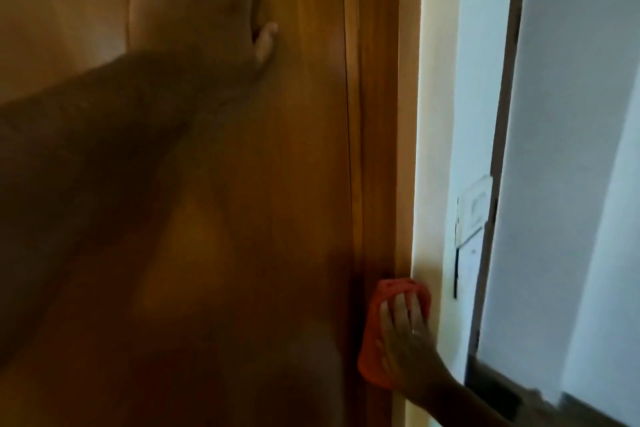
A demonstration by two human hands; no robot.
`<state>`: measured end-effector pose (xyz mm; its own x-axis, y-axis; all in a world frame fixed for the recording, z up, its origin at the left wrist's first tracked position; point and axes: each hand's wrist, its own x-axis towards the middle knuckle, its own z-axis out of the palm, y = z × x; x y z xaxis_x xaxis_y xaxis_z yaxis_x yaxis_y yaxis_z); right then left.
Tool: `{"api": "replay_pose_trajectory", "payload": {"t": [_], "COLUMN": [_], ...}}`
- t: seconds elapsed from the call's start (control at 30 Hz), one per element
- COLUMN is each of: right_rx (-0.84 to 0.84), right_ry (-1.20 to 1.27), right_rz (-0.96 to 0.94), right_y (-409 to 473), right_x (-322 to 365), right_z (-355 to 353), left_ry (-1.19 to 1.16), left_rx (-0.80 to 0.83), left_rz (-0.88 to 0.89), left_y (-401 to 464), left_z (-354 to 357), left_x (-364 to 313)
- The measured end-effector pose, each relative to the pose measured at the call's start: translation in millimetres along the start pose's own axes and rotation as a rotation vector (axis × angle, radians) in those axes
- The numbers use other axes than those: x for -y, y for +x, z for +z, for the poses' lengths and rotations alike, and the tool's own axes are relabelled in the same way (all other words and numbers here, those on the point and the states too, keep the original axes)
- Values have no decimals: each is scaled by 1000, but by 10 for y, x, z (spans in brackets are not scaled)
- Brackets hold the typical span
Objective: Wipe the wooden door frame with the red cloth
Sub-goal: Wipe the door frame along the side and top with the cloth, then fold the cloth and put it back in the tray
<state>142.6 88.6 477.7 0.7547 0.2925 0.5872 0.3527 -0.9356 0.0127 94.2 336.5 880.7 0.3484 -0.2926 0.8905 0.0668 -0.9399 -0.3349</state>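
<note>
The wooden door frame [377, 114] runs vertically through the middle of the head view, right of the brown door panel [277, 201]. My right hand [403, 333] presses the red cloth [372, 340] flat against the frame's lower part, fingers spread over the cloth. My left hand [197, 0] rests open and flat on the door panel at the top left, fingers apart, holding nothing. My left forearm crosses the left side of the view in shadow.
A pale wall [436, 114] adjoins the frame on the right. A white wall switch plate [476, 208] sits on it. Farther right stands a dark-edged panel or window frame [502, 149] with bright light behind.
</note>
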Motion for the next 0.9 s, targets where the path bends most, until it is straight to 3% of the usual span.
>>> {"api": "replay_pose_trajectory", "payload": {"t": [0.07, 0.2, 0.3, 0.4, 0.67, 0.77, 0.9], "right_rx": [149, 97, -14, -61, 153, 390, 447], "right_ry": [12, 95, 0, -34, -238, 137, 728], "right_rz": [13, -69, -234, -116, -64, 104, 689], "right_y": [-245, -350, -342, -174, -277, -696, -1699], "right_x": [-6, -129, -183, -165, -280, -578, -976], "right_z": [116, -75, -321, -465, -637, -590, -316], "left_ry": [-80, -82, -307, -644, -1170, -1573, -1747], "left_rx": [85, 190, 570, 870, 991, 1052, 1250], "left_rz": [-12, 104, 241, 196, -535, -810, -1167], "left_y": [-341, -1311, -2309, -3131, -4024, -4270, -4595], "left_z": [105, 334, 601, 901, 1337, 1351, 1244], "left_x": [-174, -782, -1379, -1800, -2690, -2841, -3092]}}
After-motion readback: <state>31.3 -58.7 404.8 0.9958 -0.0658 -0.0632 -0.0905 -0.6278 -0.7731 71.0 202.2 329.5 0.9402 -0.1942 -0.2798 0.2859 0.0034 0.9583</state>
